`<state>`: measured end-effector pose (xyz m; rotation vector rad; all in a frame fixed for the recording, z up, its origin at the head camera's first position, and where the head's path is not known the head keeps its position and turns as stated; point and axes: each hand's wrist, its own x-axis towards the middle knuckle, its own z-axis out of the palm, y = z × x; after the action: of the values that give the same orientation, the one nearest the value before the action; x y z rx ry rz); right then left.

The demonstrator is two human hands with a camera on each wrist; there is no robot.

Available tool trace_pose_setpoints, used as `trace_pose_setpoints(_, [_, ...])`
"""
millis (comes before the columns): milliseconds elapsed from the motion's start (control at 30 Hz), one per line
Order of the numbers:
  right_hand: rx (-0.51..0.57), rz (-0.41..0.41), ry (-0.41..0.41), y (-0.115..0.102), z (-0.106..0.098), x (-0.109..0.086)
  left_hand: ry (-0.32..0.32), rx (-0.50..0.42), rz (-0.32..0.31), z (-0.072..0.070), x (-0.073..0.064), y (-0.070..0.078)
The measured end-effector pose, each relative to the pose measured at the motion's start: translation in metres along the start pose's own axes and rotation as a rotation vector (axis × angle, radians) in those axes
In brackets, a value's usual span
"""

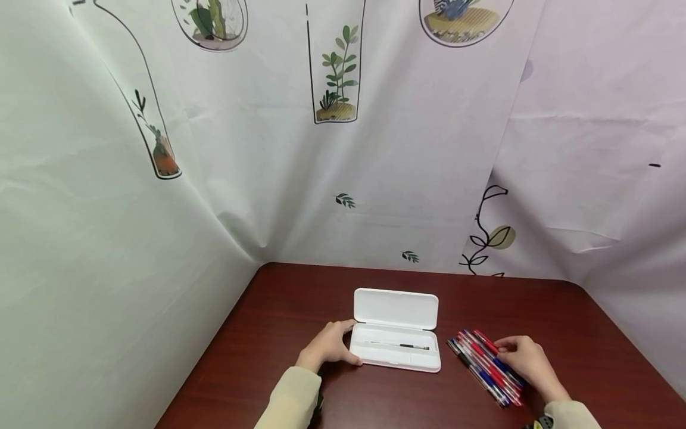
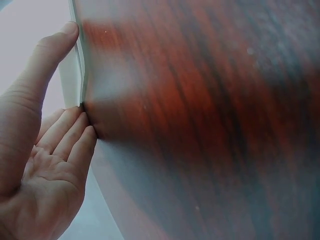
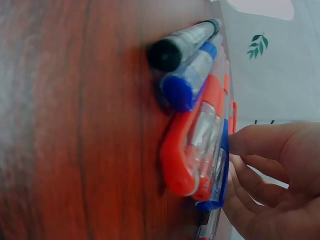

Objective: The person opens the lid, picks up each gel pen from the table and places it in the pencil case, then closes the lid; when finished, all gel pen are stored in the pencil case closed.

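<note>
A white pencil case (image 1: 395,307) lies with its lid raised, and a slim pen with a dark grip (image 1: 414,346) is inside it. My left hand (image 1: 327,344) holds the case's left end, thumb at the front corner and fingers toward the hinge. In the left wrist view, the thumb (image 2: 57,42) is against the case's pale edge. To the right of the case is a bunch of red, blue and black pens (image 1: 485,368). My right hand (image 1: 527,360) is at its right side, fingertips beside a blue pen (image 3: 222,177) in the right wrist view.
The dark red-brown wooden table (image 1: 300,292) carries the case and pens. A pale cloth backdrop (image 1: 429,179) printed with plants rises behind it, and another pale cloth wall (image 1: 134,250) runs along the left side. Table surface lies between the case and the pens.
</note>
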<state>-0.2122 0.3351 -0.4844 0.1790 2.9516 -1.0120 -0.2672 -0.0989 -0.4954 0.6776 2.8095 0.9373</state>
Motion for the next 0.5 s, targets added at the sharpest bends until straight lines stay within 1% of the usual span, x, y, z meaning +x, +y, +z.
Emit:
trace_pose_setpoints(233, [-0.012, 0.003, 0.017, -0.0014, -0.0012, -0.0001, 0.006, 0.008, -0.003, 0.0023, 0.0007, -0.002])
trace_pose_setpoints(500, [0.057, 0.051, 0.023, 0.0022, -0.0008, 0.0019, 0.009, 0.01, 0.003, 0.0009, 0.0004, -0.0025])
